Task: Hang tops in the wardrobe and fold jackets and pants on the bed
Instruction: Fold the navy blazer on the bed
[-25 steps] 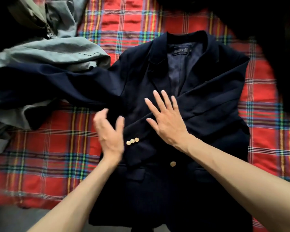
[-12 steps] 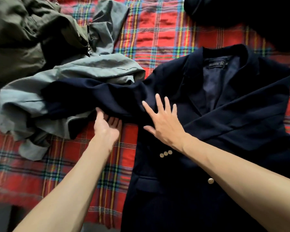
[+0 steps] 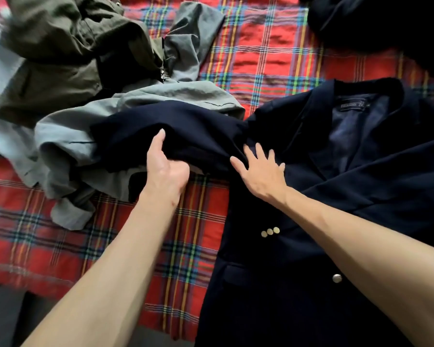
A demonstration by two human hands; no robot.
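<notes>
Navy jacket front-up on plaid bed. Left hand grips its outstretched sleeve; right hand beside it, fingers spread, pressing the shoulder. Grey garment under sleeve.

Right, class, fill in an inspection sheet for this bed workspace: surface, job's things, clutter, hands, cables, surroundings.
Surface: red plaid blanket, rumpled.
Job's things: navy blazer lying front up, its sleeve stretched over the grey garment.
Clutter: olive jacket and grey garment heaped far left; dark garment far right.
Hands: left hand grips the sleeve; right hand presses flat on the blazer.
Cables: nothing seen.
Surroundings: dark strip beyond the blanket's near edge.
</notes>
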